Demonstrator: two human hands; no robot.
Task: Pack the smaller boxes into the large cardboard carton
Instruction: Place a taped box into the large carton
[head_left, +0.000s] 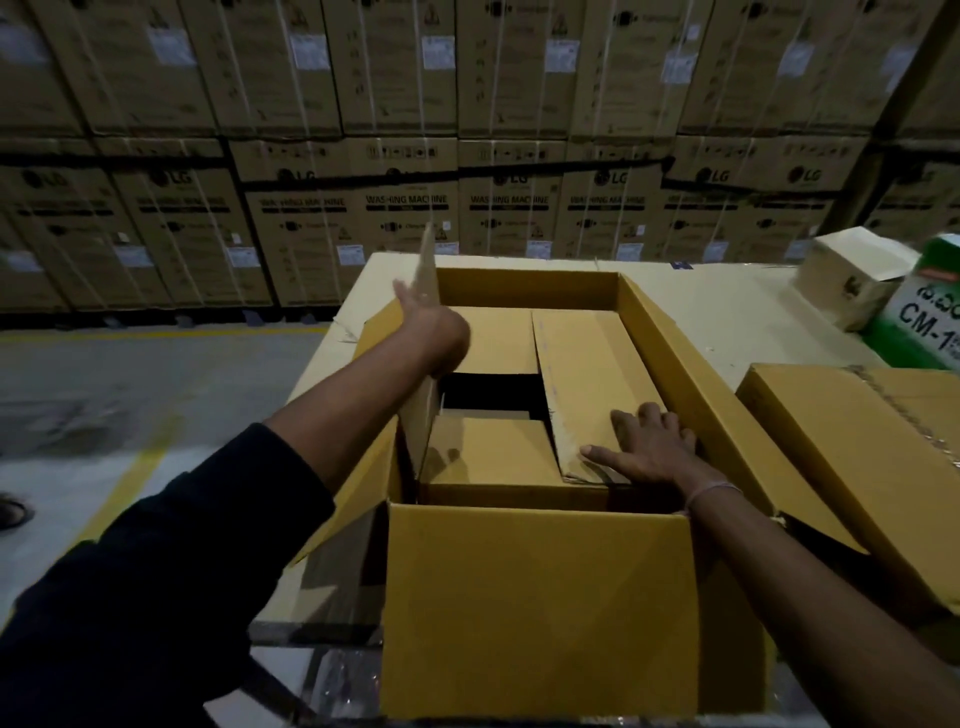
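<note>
Inside the carton (540, 613), my right hand (649, 447) presses a box (587, 374) flat-fingered; my left hand (431, 322), fingers straight, should keep the flap (423, 291) clear.

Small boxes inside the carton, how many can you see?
3: one far left, one near left, a long one on the right under the right hand. Lower layers may be hidden.

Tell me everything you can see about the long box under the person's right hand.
The long box is plain brown cardboard, closed, with a faint seam along its left edge. It lies flat, slightly tilted, along the right side inside the large carton, above darker gaps and beside other small boxes. The right hand presses on its near end with spread fingers.
</note>
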